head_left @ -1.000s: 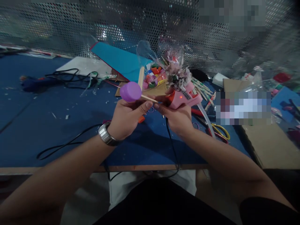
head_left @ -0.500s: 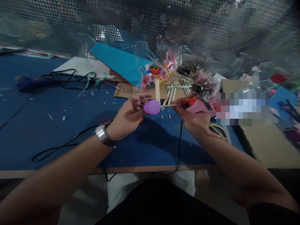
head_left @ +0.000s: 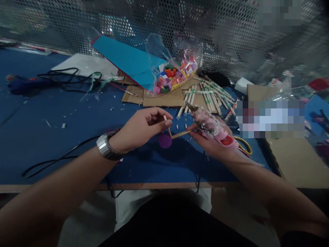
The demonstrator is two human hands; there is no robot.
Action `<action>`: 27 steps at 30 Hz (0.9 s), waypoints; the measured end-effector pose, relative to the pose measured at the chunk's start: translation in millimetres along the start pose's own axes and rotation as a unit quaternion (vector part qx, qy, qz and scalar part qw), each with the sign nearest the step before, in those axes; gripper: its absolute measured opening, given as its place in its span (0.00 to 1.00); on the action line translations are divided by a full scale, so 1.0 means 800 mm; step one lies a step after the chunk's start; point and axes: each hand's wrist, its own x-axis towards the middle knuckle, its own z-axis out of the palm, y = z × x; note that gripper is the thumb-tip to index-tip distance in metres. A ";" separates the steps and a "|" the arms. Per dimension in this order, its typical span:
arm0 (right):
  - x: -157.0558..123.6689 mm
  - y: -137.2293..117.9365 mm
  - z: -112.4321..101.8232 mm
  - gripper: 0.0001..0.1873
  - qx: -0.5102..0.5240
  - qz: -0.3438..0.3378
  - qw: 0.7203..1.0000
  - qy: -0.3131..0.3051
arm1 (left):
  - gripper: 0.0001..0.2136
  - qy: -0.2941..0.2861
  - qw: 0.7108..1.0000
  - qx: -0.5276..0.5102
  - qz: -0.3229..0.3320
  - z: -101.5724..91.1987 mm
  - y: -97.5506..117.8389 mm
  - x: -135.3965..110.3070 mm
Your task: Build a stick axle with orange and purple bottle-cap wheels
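Observation:
My left hand, with a metal watch on the wrist, pinches the upper end of a thin wooden stick. A purple round cap hangs at the lower end of that stick, just above the blue table. A second stick joins there and runs right to my right hand. That hand grips a pink glue gun while its fingertips touch the second stick's end. The gun's nozzle points up and to the left.
Behind my hands lie cardboard pieces, a heap of wooden sticks, a clear bag of coloured caps and a teal sheet. Black cords cross the table's left. Yellow-handled scissors lie right. A perforated metal screen closes the back.
The stick piece with the purple cap has dropped lower, towards the table. The glue gun has tilted down with its nozzle pointing left. The view has shifted a little.

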 end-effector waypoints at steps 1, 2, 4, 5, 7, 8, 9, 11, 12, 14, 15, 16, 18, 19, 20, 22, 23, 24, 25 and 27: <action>-0.001 -0.002 -0.004 0.11 -0.015 -0.010 1.000 0.006 | 0.26 -0.001 1.000 0.020 0.004 0.000 0.000 0.000; -0.002 -0.004 -0.008 0.10 -0.035 -0.019 0.999 0.010 | 0.26 -0.002 0.999 0.043 0.010 0.001 0.000 -0.001; -0.007 -0.003 -0.014 0.09 -0.066 -0.034 0.997 0.010 | 0.24 -0.001 0.995 0.096 0.026 0.001 0.000 -0.003; -0.009 -0.002 -0.015 0.08 -0.065 -0.043 0.997 -0.001 | 0.23 0.002 0.991 0.126 0.036 0.001 0.000 -0.004; -0.014 0.002 -0.015 0.08 -0.044 -0.053 0.997 -0.032 | 0.24 0.014 0.980 0.191 0.060 0.001 0.002 -0.008; -0.015 0.005 -0.013 0.07 -0.026 -0.060 0.997 -0.043 | 0.25 0.022 0.972 0.222 0.074 0.001 0.003 -0.009; -0.016 0.006 -0.012 0.07 0.000 -0.068 0.997 -0.048 | 0.25 0.030 0.964 0.251 0.087 0.002 0.005 -0.010; -0.016 0.008 -0.008 0.09 0.061 -0.098 0.992 -0.049 | 0.27 0.036 0.951 0.291 0.099 0.002 0.007 -0.012; -0.015 0.008 -0.007 0.10 0.090 -0.114 0.988 -0.049 | 0.27 0.033 0.949 0.299 0.098 0.003 0.007 -0.012; -0.014 0.007 -0.005 0.12 0.130 -0.144 0.980 -0.048 | 0.28 0.022 0.949 0.303 0.088 0.003 0.009 -0.011; -0.013 0.005 -0.004 0.12 0.135 -0.154 0.978 -0.046 | 0.28 0.018 0.950 0.301 0.081 0.003 0.009 -0.011; -0.012 0.004 -0.003 0.13 0.142 -0.162 0.976 -0.042 | 0.28 0.015 0.952 0.296 0.074 0.004 0.009 -0.010; -0.009 0.001 -0.003 0.13 0.157 -0.184 0.970 -0.037 | 0.27 0.011 0.957 0.283 0.056 0.004 0.010 -0.009; -0.008 -0.001 -0.002 0.13 0.163 -0.196 0.966 -0.037 | 0.26 0.011 0.959 0.278 0.048 0.004 0.010 -0.009; -0.007 -0.002 -0.002 0.12 0.167 -0.209 0.963 -0.041 | 0.26 0.011 0.961 0.273 0.042 0.003 0.010 -0.009; -0.007 -0.003 -0.002 0.11 0.172 -0.224 0.958 -0.049 | 0.26 0.013 0.961 0.272 0.039 0.003 0.011 -0.009; -0.008 -0.003 -0.002 0.12 0.178 -0.222 0.957 -0.053 | 0.26 0.016 0.961 0.274 0.042 0.002 0.011 -0.009; -0.009 -0.003 -0.003 0.12 0.190 -0.212 0.957 -0.058 | 0.25 0.022 0.959 0.277 0.047 0.002 0.011 -0.008; -0.010 -0.002 -0.004 0.13 0.207 -0.195 0.956 -0.066 | 0.25 0.028 0.958 0.279 0.050 0.001 0.011 -0.008; -0.012 0.001 -0.006 0.14 0.240 -0.139 0.956 -0.092 | 0.25 0.044 0.958 0.277 0.057 0.000 0.012 -0.008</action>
